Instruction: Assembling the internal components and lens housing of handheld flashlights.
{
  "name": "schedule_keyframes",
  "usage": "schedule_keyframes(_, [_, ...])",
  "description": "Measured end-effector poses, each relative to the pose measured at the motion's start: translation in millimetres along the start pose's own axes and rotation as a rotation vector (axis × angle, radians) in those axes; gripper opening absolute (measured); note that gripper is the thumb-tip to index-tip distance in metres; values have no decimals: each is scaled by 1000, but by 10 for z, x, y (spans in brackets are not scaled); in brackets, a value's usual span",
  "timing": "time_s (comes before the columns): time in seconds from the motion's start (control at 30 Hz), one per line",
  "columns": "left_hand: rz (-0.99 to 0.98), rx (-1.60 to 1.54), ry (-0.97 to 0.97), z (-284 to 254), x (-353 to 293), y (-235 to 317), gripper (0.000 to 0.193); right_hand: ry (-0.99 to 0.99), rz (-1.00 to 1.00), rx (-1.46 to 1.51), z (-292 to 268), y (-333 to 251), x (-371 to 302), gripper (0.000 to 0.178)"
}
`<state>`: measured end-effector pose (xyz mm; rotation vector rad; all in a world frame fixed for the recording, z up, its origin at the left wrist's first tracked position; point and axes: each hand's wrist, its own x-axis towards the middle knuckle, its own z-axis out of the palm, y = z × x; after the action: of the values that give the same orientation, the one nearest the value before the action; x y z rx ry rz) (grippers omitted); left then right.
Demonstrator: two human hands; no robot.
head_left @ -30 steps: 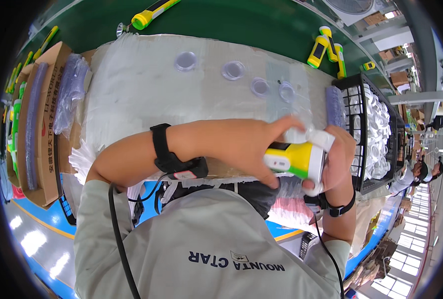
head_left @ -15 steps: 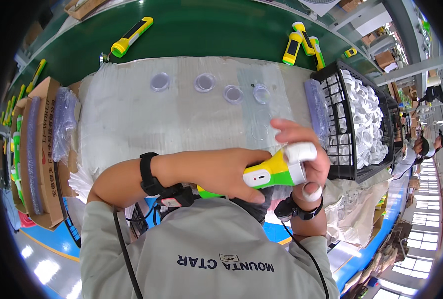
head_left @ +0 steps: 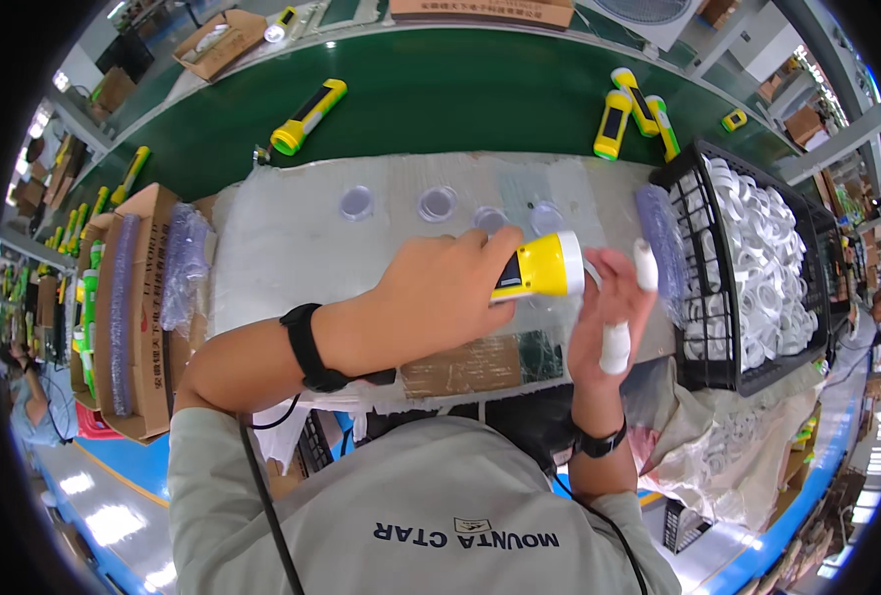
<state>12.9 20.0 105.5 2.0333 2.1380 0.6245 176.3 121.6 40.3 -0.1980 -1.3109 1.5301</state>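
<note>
My left hand (head_left: 440,278) is wrapped around the body of a yellow flashlight (head_left: 545,266) with a dark panel and a white rim on its head. The flashlight lies sideways above the work surface, its head toward the right. Beside that head is my right hand (head_left: 604,317), fingers apart and palm turned to the flashlight. White coverings wrap two of its digits. Whether its fingertips touch the rim is hard to make out. Beyond the hands lie clear round lenses: one at the left (head_left: 356,202), a second lens (head_left: 438,204), and two partly behind the left hand and flashlight.
At right stands a black crate (head_left: 703,288) full of white rings, with a bubble-wrap roll (head_left: 662,243) beside it. A cardboard box (head_left: 153,307) with flashlights is at left. More flashlights (head_left: 612,124) lie on the green surface (head_left: 460,99) behind the plastic-covered table (head_left: 282,248).
My left hand has raised the flashlight away from my body and turned it, so its dark panel now shows. My right hand has come off the flashlight's head and opened beside it. The view has shifted.
</note>
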Motion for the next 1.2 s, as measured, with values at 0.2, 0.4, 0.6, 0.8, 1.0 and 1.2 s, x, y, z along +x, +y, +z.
schedule_keyframes(0.2, [-294, 108, 17, 90, 690, -703, 49, 155, 154, -209, -429, -50, -625, 70])
schedule_keyframes(0.4, [-415, -333, 171, 78, 1414, -1315, 65, 212, 236, -286, -768, -221, -885, 59])
schedule_keyframes(0.6, [-641, 249, 278, -306, 970, -2486, 64, 218, 313, -426, -1102, -417, -1019, 66])
schedule_keyframes(0.8, [-971, -134, 44, -516, -3, -3343, 62, 156, 197, -472, -992, -397, -830, 68])
schedule_keyframes(1.0, [-539, 287, 363, -631, -123, -2894, 38, 37, 120, -426, -763, -364, -562, 60])
schedule_keyframes(1.2, [-63, 492, 259, -1060, 0, -1245, 40, -313, -160, -777, -207, -469, -134, 59])
